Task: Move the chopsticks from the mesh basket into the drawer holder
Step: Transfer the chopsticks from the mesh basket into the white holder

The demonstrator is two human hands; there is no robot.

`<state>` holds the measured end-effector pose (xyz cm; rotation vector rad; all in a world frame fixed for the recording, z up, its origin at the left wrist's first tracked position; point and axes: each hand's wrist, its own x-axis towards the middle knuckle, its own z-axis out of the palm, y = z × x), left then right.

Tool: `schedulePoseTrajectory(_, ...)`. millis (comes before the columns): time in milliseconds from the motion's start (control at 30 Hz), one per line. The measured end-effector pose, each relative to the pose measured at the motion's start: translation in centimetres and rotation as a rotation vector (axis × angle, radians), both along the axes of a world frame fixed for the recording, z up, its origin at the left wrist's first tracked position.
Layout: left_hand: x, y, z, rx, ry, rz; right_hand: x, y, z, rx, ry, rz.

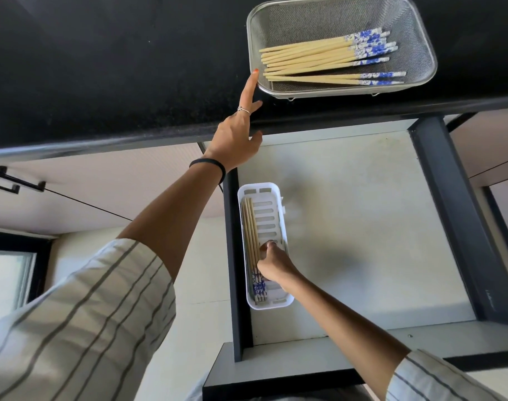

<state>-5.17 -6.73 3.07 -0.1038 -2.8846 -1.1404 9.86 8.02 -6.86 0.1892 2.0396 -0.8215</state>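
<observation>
You see cream chopsticks point(328, 57) with blue-and-white floral tops, a silver mesh basket point(426, 53), a white holder point(277, 192), and a black counter point(102, 68).

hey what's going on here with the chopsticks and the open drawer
A person is moving chopsticks from a mesh basket on the black counter into a white holder in the open drawer. The right hand is down in the holder, setting a few chopsticks along its left side. The left hand reaches up, one finger at the basket's rim. Most of the chopsticks in the basket are yet to be moved.
</observation>
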Motion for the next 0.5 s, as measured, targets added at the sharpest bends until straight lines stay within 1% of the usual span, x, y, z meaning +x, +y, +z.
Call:
schedulePoseTrajectory(167, 0.1, 0.1, 0.3, -0.005, -0.010, 0.012, -0.5, 0.4, 0.4, -0.036, -0.004, 0.013)
schedulePoseTrajectory(300, 0.5, 0.5, 0.5, -0.010, -0.002, 0.032, -1.7, 0.8, 1.2, -0.073, 0.083, 0.010)
schedulePoseTrajectory(367, 0.6, 0.9, 0.6, -0.010, 0.003, 0.045, -2.8, 1.0, 2.9, -0.147, 0.151, -0.025)
schedulePoseTrajectory(400, 0.6, 1.0, 0.7, -0.013, 0.004, 0.047, -3.4, 1.2, 3.9, -0.201, 0.248, -0.044)
schedulePoseTrajectory(500, 0.7, 1.3, 0.9, -0.038, 0.001, 0.045, -5.5, 2.6, 7.9, -0.349, 0.754, -0.110)
